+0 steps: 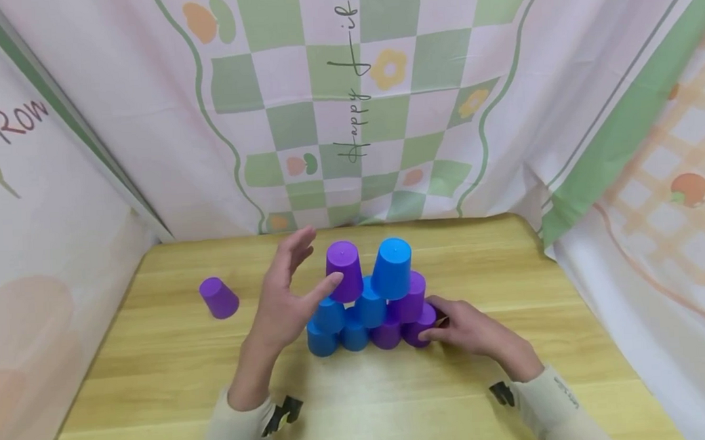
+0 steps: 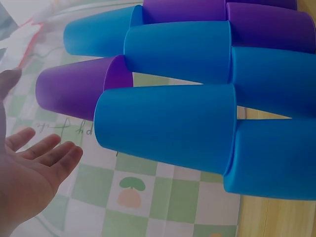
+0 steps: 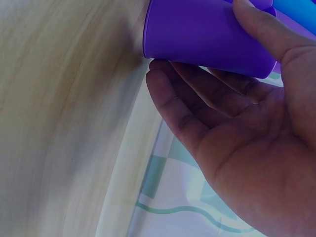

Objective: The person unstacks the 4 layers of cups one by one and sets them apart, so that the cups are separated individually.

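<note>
The left hand (image 1: 281,308) is open wide, fingers straight and thumb spread, and has hold of nothing; its thumb overlaps the top purple cup (image 1: 344,261) in the head view, but the left wrist view shows the hand apart from it; the top blue cup (image 1: 392,269) stands just beside that one.

The right hand (image 1: 471,330) is partly closed, thumb and gently curved fingers on either side of the end purple cup (image 1: 422,318), holding it at the right of the bottom row; the stack (image 1: 371,306) has four cups below, three in the middle and two on top, all mouth down; a lone purple cup (image 1: 219,298) stands well apart to the left on the table (image 1: 159,386); a checked curtain (image 1: 334,70) hangs behind.
</note>
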### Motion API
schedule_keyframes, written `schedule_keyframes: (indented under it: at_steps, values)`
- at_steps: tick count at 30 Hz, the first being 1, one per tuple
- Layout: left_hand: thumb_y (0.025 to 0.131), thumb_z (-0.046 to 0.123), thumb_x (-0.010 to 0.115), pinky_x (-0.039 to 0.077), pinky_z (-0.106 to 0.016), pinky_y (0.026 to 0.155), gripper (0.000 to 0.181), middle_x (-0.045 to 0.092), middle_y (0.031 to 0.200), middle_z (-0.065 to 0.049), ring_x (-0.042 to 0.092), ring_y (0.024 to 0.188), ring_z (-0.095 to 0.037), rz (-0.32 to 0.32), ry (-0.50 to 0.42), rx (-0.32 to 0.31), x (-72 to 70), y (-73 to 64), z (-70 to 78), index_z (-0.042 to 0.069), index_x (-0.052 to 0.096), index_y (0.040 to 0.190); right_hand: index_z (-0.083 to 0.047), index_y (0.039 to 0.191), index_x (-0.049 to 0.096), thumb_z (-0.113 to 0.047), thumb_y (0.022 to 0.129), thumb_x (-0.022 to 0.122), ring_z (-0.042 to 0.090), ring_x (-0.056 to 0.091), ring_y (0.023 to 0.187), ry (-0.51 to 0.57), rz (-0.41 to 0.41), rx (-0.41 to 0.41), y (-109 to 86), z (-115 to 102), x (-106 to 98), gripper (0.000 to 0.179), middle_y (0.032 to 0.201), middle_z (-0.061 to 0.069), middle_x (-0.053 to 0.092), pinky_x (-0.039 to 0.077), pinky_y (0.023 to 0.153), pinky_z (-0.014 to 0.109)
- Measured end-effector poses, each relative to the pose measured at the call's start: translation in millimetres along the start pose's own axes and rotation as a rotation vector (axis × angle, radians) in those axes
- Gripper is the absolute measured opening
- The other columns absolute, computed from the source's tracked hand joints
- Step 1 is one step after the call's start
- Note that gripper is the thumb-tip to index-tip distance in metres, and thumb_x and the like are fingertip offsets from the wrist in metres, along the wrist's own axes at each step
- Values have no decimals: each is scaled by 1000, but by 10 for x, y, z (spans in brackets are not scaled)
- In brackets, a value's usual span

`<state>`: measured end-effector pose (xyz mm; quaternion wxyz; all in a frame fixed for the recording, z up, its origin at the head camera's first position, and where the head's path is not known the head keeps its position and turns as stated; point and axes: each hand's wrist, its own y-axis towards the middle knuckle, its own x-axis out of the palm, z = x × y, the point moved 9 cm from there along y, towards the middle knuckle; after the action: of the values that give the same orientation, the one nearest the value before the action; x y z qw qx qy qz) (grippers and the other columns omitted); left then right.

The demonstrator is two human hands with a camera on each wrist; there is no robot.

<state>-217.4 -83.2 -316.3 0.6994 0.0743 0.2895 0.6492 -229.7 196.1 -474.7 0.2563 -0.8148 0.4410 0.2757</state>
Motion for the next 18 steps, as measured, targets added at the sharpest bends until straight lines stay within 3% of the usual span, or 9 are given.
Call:
schedule_keyframes:
  at_steps: [4, 10, 18]
  values:
    - [85, 34, 76, 42, -33, 110, 75, 44, 146, 16, 45, 133, -7, -6, 48, 18, 36, 16, 7, 39, 34, 147, -21, 115, 58, -42, 89, 70, 14, 64, 87, -2, 4, -9, 8, -12, -1, 35, 97, -8, 67, 56, 74, 26]
    - [84, 30, 79, 44, -36, 109, 77, 46, 146, 11, 45, 135, -13, -22, 69, 100, 82, 37, 70, 33, 36, 148, -22, 115, 58, -42, 89, 70, 14, 64, 88, -5, 8, -12, 12, -20, -4, 35, 97, -9, 67, 56, 75, 26]
    - [83, 27, 79, 47, -38, 105, 75, 51, 142, 6, 50, 130, -13, -43, 75, 136, 122, 21, 85, 28, 39, 147, -19, 113, 58, -42, 89, 70, 14, 65, 88, -24, 17, -76, -1, -43, -2, 35, 97, -7, 68, 56, 75, 26]
